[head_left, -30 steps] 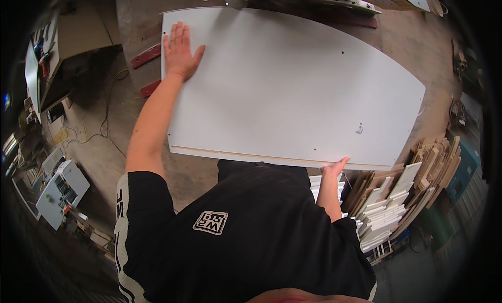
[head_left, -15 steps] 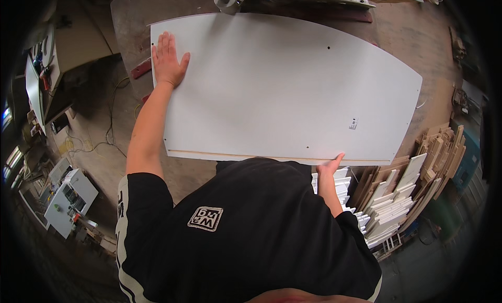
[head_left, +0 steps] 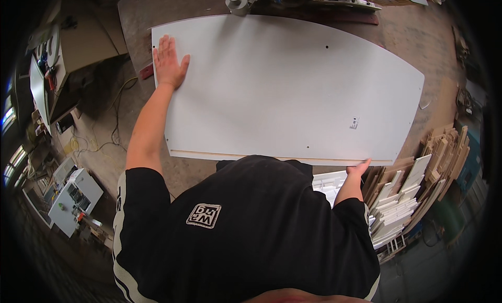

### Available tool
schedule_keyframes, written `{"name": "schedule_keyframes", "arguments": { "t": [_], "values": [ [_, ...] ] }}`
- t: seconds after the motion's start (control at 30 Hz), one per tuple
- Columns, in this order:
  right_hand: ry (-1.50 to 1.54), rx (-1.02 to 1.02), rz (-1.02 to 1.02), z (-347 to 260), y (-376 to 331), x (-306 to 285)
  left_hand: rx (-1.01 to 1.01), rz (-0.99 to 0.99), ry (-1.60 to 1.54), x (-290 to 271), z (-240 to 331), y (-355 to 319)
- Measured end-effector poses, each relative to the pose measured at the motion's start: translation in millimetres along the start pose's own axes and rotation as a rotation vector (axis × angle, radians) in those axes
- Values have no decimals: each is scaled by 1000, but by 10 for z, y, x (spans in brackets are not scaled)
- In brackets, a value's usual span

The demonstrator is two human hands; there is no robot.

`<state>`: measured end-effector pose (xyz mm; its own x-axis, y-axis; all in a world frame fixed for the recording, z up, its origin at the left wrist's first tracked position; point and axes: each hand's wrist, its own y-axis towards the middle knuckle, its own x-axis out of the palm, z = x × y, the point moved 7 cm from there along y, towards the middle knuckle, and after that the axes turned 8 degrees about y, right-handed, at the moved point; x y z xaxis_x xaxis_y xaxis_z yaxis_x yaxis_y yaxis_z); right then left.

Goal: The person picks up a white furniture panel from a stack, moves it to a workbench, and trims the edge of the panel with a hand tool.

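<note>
A large white panel lies flat in front of me, its far edge curved and several small dark holes along its margins. A thin tan groove runs along its near edge, and a small printed label sits toward the right. My left hand rests flat on the panel's far left corner with fingers stretched out. At the near edge on the right, my right hand grips the panel, thumb over the top. The panel hides the other fingers of that hand.
A grey cylindrical machine part stands against the panel's far edge. Stacked white and brown board strips fill the right side. Cables trail over the floor at left, near a white cabinet-like unit and a brown board box.
My right hand has slid rightward along the panel's near edge. My left hand keeps its place on the far left corner, and the panel looks nearly unmoved.
</note>
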<state>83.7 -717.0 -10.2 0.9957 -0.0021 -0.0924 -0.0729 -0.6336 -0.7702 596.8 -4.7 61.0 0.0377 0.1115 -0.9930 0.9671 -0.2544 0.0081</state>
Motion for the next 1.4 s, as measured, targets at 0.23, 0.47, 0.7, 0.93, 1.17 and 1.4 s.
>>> {"name": "schedule_keyframes", "arguments": {
  "t": [0.23,0.47,0.7,0.93,1.17,1.4],
  "values": [
    [-131,-100,218,75,140,-122,-75,20,-14,129,124,20],
    [-121,-121,143,126,43,-67,238,-104,-141,-169,1872,113],
    [-120,-66,242,254,-229,68,180,-157,-96,-278,2234,178],
    [-120,-49,230,267,-313,189,141,-150,-66,-278,2169,163],
    [-57,-74,55,347,-534,411,119,-127,-60,-248,2023,169],
    [-89,17,37,422,-762,495,119,-82,-59,-242,1930,172]
  ]
}}
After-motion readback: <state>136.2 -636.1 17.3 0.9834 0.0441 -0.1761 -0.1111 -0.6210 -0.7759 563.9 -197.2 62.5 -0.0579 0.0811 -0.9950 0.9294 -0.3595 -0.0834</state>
